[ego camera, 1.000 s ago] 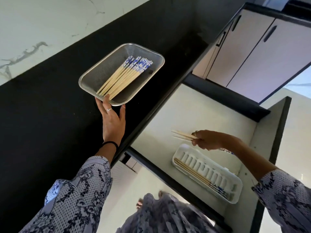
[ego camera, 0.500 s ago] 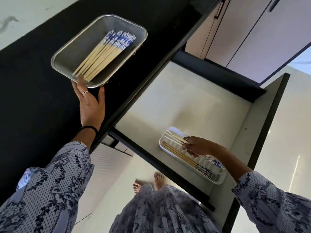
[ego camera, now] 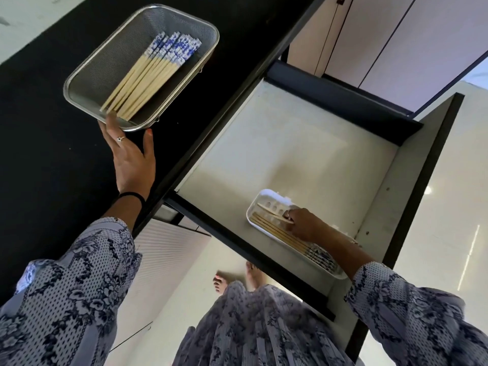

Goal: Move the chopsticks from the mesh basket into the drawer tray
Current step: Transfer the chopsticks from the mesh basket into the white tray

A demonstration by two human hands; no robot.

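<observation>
Both hands work: left hand [ego camera: 132, 159] spread against mesh basket [ego camera: 87, 75] rim, right hand [ego camera: 303, 224] pinching chopsticks [ego camera: 272, 213] inside tray [ego camera: 261, 194].

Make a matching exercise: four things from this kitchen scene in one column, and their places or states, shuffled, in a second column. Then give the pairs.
Things:
1. mesh basket
2. white tray
3. left hand
4. right hand

Places or states:
A. inside the open drawer
B. setting chopsticks into the tray
C. on the black countertop
D. at the basket's near rim

Pairs: 1-C, 2-A, 3-D, 4-B
</observation>
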